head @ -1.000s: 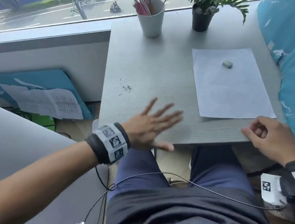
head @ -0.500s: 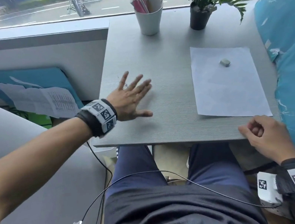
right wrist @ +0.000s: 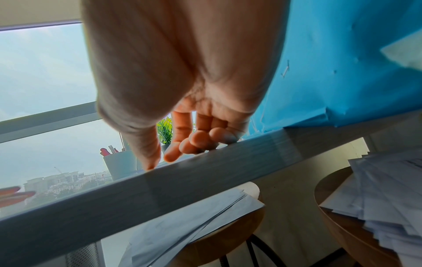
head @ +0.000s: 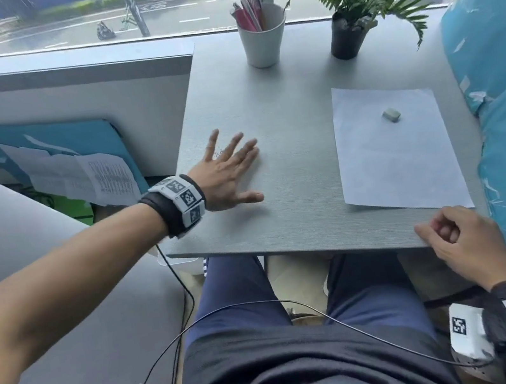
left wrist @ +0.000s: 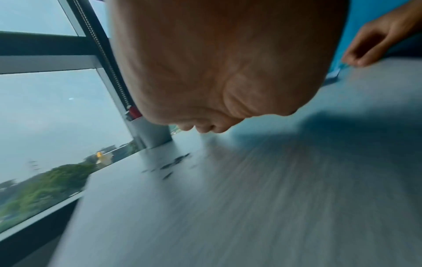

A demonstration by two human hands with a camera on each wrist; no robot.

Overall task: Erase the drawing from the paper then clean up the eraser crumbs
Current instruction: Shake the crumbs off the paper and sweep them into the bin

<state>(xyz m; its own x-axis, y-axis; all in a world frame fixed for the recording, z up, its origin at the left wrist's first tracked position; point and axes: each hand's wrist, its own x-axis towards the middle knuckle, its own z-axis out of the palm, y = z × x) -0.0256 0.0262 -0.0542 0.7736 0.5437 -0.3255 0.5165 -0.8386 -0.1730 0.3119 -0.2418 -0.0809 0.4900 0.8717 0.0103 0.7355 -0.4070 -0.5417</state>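
Now left hand farther up table, covering crumbs

1. We see soft, overcast daylight coming through the window at the far side, leaving the desk evenly bright without glare.
2. We note a faint shadow under the left hand, broader and darker in the left wrist view.
3. We find that view's desk surface streaked by motion blur.
4. We see straight edges bow at the frames' borders.
5. Both palms, close to the wrist cameras, look soft.
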